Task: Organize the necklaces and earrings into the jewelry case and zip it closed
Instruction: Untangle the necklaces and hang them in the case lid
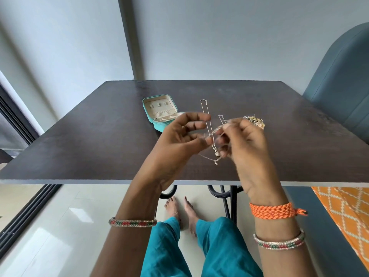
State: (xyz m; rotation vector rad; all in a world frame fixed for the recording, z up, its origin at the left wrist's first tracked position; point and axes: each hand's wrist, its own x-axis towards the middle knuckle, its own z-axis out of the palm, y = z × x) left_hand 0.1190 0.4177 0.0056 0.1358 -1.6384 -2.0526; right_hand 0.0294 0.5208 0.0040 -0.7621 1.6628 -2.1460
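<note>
Necklaces number two or three, too tangled and thin to count: one chain (205, 114) lies stretched toward the far edge of the table (99, 136), a second short chain (221, 119) shows just beside it, and a blurred strand (211, 134) runs between the two hands, with small pendants (216, 154) hanging below them. One jewelry case (157, 114), teal outside and cream inside, stands open on the table left of centre, well back from the near edge, its lid propped up. One heap of gold earrings (254, 121) lies to the right of the chains, partly behind the right hand.

Both hands are raised above the middle of the table, palms turned inward. The left hand (179, 140) has its fingers spread and slightly bent, index finger uppermost, thumb and a lower finger meeting at the strand. The right hand (245, 142) has its fingertips (224, 128) bunched and pinching the strand's other end; motion blur hides the exact grip.

The held strand sits between the two grips, in front of the case and left of the earring heap. Each forearm wears one beaded bangle (132, 222); the right wrist also bears one orange braided cord (273, 210).
</note>
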